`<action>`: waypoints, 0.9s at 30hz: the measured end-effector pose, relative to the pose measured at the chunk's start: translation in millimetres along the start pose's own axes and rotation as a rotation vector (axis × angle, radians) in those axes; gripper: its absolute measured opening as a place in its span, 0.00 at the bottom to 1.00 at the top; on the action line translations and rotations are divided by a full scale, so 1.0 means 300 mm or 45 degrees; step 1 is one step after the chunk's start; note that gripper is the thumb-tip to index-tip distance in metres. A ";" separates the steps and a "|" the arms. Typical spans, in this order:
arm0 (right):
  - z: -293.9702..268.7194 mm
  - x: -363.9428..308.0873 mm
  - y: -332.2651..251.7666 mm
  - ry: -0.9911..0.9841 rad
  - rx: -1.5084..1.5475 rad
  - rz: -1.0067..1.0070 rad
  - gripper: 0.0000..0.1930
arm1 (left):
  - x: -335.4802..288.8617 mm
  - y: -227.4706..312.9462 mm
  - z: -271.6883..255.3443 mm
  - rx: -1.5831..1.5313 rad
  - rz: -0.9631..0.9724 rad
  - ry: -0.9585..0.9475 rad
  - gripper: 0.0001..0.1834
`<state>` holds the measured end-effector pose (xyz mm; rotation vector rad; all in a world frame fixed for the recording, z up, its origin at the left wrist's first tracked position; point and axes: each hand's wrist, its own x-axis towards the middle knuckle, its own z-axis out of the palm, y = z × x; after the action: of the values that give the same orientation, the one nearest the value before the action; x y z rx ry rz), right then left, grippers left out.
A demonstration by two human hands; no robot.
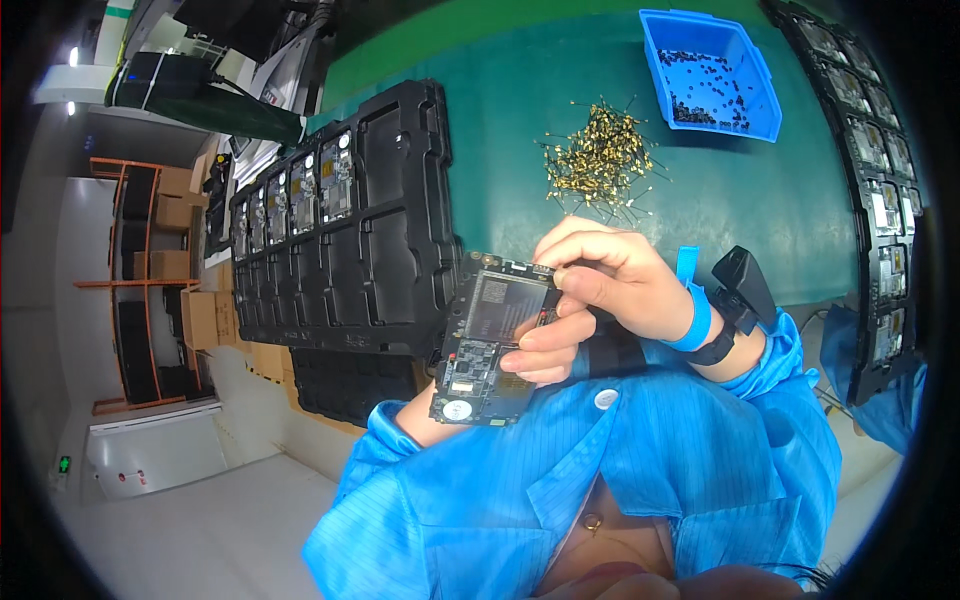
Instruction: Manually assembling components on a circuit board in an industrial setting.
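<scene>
A phone-sized circuit board assembly (475, 365) is held tilted in front of my chest. It has a dark rectangular panel at its upper part and a round white sticker near its lower end. My left hand (552, 345) grips it from behind, its fingertips curled round the right edge. At the top right corner of the board, my right hand (625, 275) has thumb and forefinger pinched together. Whatever may be between those fingertips is too small to make out. A blue strap (695, 315) circles my right wrist.
Beyond my hands lies a pile of small gold-tipped black cables (600, 160) on the green mat (490, 130). A blue bin (655, 60) holds small black parts. Black trays with boards stand at left (385, 240) and right (860, 200).
</scene>
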<state>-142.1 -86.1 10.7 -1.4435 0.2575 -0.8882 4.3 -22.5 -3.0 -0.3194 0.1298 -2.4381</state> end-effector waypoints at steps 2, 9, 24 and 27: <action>-0.014 -0.002 -0.001 -0.024 0.083 0.140 0.07 | 0.005 -0.010 0.010 0.018 0.037 0.029 0.09; -0.033 -0.008 0.019 0.042 0.072 0.084 0.06 | 0.025 -0.016 0.037 0.009 0.139 0.244 0.10; -0.040 -0.012 0.005 0.065 0.065 0.093 0.03 | -0.010 0.000 -0.005 0.155 0.079 0.252 0.14; -0.052 -0.009 -0.023 0.050 0.244 0.315 0.02 | 0.029 -0.042 0.075 0.404 0.226 0.582 0.18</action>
<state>-156.6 -95.0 13.5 -1.1882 0.3625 -0.7193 -3.9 -18.4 22.5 0.3771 -0.0322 -2.2679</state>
